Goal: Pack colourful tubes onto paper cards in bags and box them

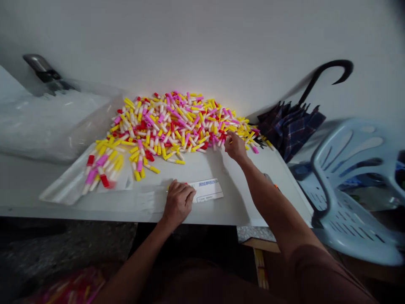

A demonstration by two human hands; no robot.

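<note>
A large heap of small two-tone plastic tubes [171,122], white with yellow, pink or red ends, is spread across the white table. My right hand [236,146] reaches to the heap's right front edge, its fingers pinched together among red and pink tubes; what is between the fingertips is hidden. Near the front edge, my left hand [179,199] is closed over the left end of a flat white packet with blue print [207,190]. Bits of yellow and red show beside its fingers. To the left, a clear plastic bag [60,185] lies flat with several tubes on or in it.
A big clear plastic sack [57,122] stands at the left. On the right are a folded plaid umbrella [287,126] with a hooked black handle and a light blue plastic chair [335,202]. A small tool [270,180] lies partly behind my right forearm. A wall rises behind the heap.
</note>
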